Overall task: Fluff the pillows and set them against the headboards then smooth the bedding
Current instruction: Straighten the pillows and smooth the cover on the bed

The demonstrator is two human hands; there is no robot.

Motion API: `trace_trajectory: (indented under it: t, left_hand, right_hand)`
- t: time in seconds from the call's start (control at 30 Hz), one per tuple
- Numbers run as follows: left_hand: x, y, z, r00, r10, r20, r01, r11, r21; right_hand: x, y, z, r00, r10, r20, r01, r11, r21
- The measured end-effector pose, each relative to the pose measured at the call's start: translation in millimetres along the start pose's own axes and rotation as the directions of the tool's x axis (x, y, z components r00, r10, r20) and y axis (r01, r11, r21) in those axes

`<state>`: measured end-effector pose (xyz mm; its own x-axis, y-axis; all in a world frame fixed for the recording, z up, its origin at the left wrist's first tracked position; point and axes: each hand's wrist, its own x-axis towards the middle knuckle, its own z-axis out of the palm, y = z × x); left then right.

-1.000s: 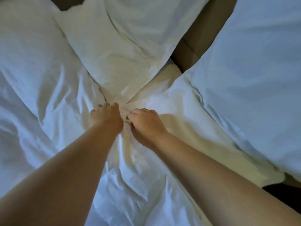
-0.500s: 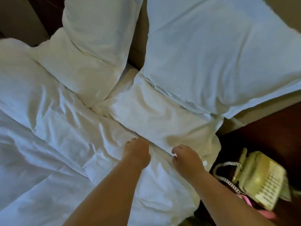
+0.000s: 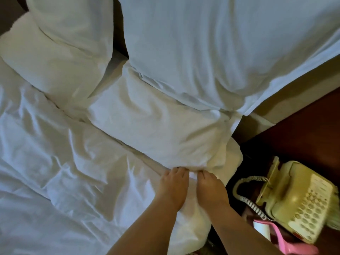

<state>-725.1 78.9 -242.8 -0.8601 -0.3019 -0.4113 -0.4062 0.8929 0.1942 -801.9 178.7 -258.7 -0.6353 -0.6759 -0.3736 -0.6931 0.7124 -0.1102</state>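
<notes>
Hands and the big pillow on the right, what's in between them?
A flatter white pillow lies between the left hand and right hand, which grip the duvet, and the big pillow, in the head view.

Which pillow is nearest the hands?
The flat pillow lying front right, its near edge right at the left hand and right hand. The other pillows sit farther back.

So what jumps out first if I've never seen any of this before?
Mostly white bedding: a big pillow fills the upper right, and a crumpled duvet spreads across the left. Near the bottom centre, the left hand and right hand sit side by side, fingertips dug in at the near edge of the front pillow. On the right, a beige telephone with a coiled cord rests on a dark wooden nightstand.
</notes>
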Motion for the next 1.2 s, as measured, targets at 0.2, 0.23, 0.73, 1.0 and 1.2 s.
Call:
trace_trajectory:
  t: [0.2,0.23,0.73,1.0,1.2]
  left_hand:
    - [29.9,14.0,25.0,0.979,-0.042,-0.199,0.046,0.999,0.016]
    - [35.6,14.9,29.9,0.976,-0.041,-0.214,0.051,0.998,0.04]
    - [3.0,8.9,1.7,0.97,0.059,0.235,-0.145,0.919,0.366]
    - [-34.6,18.0,-71.6,0.994,0.067,0.083,-0.087,0.961,0.263]
    - [-28.7,60.3,-238.1,0.975,0.054,-0.216,0.003,0.967,0.256]
  right_hand:
    - [23.5,21.6,18.5,0.975,-0.183,-0.126,0.172,0.98,-0.098]
    - [29.0,23.7,17.3,0.973,-0.199,-0.12,0.19,0.978,-0.081]
    - [-17.4,-18.7,3.9,0.948,-0.119,0.297,-0.042,0.874,0.484]
    - [-41.7,-26.6,-74.4,0.992,0.063,0.106,-0.1,0.917,0.387]
    - [-36.3,-19.5,-236.5,0.971,0.068,-0.23,0.02,0.933,0.358]
